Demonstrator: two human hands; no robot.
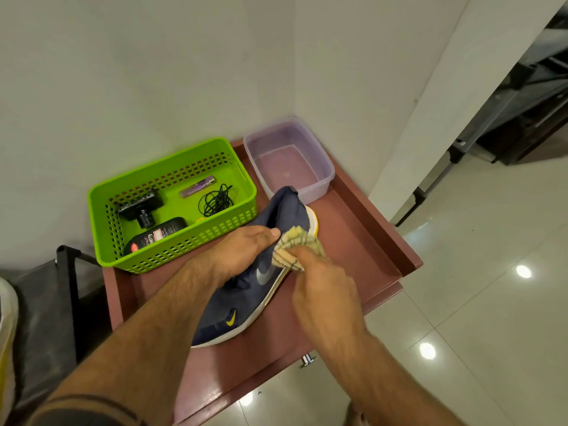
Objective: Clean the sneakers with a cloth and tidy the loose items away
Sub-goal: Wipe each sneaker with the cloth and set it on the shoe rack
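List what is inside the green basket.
The green basket holds a black mount, a purple lighter, a coiled black cord and a dark bottle, partly hidden by the wall.

Left hand (pixel 246 247) covers the collar and opening of the sneaker (pixel 246 302); its fingertips are out of sight against the shoe. Right hand (pixel 319 287) conceals most of the bunched cloth (pixel 292 244), and the sneaker's sole edge beneath that grip is hidden. Beside the left grip, the dark bottle (pixel 156 236) in the green basket (pixel 172 247) shows a label too blurred to read. Both forearms are cut off by the lower edge.
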